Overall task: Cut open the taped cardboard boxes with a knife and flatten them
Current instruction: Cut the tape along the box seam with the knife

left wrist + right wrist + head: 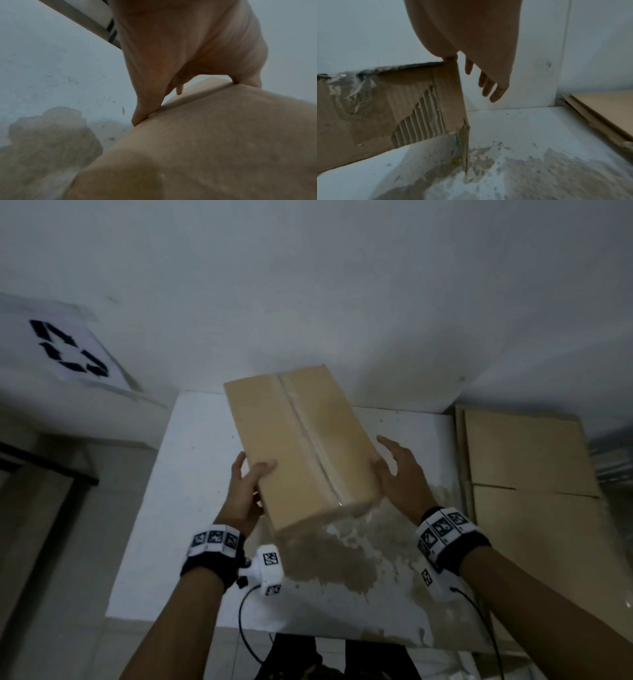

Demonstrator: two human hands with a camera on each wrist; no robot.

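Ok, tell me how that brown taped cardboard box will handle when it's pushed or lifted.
The brown taped cardboard box is probably light: the left hand and right hand hold it tilted with little grip. Its torn, peeled end suggests soft, easily dented walls. Being tall and narrow, it may tip on the white table.

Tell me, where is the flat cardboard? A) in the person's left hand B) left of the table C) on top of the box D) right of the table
D: the flat cardboard lies just right of the white table, while both hands are on the box.
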